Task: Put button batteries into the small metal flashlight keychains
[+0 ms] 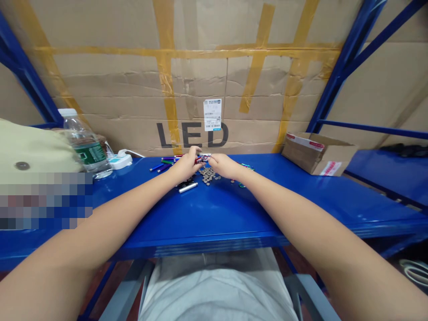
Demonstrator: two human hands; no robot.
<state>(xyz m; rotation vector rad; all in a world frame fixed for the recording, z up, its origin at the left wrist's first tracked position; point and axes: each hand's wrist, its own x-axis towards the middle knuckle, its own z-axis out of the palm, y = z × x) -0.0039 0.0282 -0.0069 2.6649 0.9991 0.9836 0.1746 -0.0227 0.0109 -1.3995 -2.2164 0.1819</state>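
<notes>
My left hand [187, 166] and my right hand [223, 165] are close together over the far middle of the blue table. The left thumb and fingers are closed around a small shiny red tube [201, 159]. My right fingers are pinched at its other end, where what they grip is too small to make out. Just below lies a heap of small grey coin-like discs [207, 174]. A silver tube [188, 187] rests nearer to me, beside dark small parts partly under the left hand. Blue tubes [157, 167] and other coloured ones lie to the left. Shiny green-blue pieces [247, 166] show past the right wrist.
A water bottle [87, 149] and a white plug or adapter [119, 160] stand at the left, beside a pale hat-like thing [36, 151]. At the right is an open cardboard box [317, 154]. A large taped carton [133, 98] walls off the blue table [214, 216] behind.
</notes>
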